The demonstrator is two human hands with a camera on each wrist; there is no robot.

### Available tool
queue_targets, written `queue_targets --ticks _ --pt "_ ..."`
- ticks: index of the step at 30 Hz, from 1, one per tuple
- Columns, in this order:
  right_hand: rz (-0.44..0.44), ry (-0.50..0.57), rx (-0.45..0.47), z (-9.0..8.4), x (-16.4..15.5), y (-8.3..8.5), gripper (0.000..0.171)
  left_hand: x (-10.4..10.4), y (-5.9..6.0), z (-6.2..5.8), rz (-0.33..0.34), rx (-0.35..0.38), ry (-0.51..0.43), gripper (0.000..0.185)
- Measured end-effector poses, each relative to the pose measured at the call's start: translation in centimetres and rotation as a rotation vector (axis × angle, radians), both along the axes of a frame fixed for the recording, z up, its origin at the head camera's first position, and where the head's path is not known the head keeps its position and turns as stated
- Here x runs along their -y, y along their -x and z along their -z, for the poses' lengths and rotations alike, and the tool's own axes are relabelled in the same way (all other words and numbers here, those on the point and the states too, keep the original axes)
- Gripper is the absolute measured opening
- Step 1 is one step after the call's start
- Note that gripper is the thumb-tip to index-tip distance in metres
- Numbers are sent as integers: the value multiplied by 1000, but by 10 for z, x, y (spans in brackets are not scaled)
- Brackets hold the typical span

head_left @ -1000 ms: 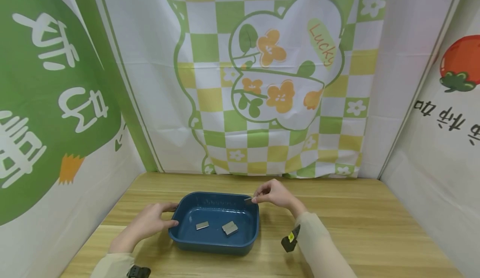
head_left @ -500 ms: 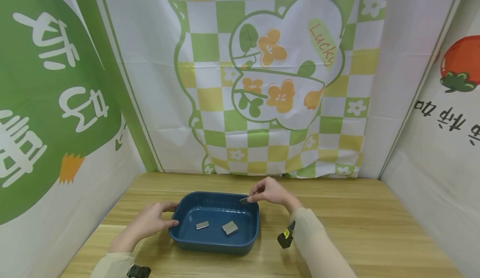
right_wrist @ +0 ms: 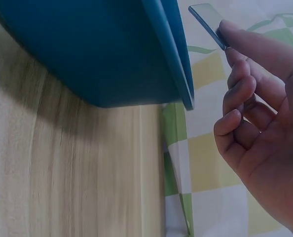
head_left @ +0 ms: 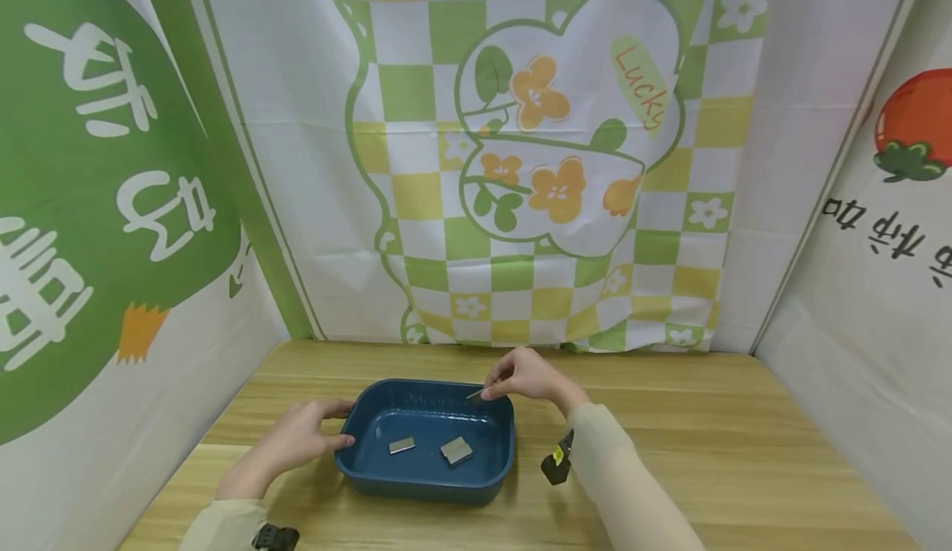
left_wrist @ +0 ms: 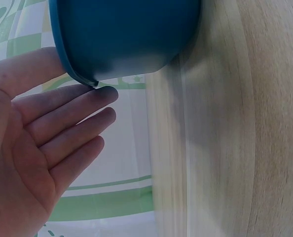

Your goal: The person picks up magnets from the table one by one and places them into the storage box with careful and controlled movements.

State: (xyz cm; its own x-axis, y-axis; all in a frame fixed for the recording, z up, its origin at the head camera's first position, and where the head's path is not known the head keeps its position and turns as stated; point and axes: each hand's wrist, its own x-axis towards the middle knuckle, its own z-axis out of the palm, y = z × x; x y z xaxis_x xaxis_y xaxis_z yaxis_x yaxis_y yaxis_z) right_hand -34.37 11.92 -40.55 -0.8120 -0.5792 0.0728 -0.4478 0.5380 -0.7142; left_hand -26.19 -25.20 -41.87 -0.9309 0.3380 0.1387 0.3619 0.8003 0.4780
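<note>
A deep blue rectangular dish (head_left: pixel 424 491) with rounded corners stands on the table. My left hand (head_left: pixel 293 435) holds its left end, the thumb over the rim and the other fingers outside it, mostly straight in the left wrist view. My right hand (head_left: pixel 530 375) is above the dish's far right corner. Between thumb and index finger it pinches a thin, silvery rectangular metal plate (right_wrist: pixel 208 22), its other fingers curled in. Inside the dish lie a single small metal plate (head_left: pixel 402 446) at left and a small cluster of similar grey plates (head_left: pixel 456 452) at right.
Light wood-grain table (head_left: pixel 684 444) surrounds the dish. A patterned cloth (head_left: pixel 521 303) hangs at the table's back edge, with printed white panels on the left and right sides. Black bands (head_left: pixel 275 538) sit on both wrists.
The right hand moves left across the dish's far right corner, carrying the pinched metal plate over the inside. The left hand, the dish and the plates in it stay put.
</note>
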Motion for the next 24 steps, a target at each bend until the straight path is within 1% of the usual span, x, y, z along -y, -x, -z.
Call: queue_targets --ticks 7,16,24 --pt "-24 1 -18 -3 9 1 9 0 0 0 -5 -9 7 52" --pt "-11 -12 -4 -6 20 0 9 -1 -2 -1 -8 -3 8 52" --pt "-32 -19 -36 -6 28 2 10 0 -2 0 -9 0 4 52"
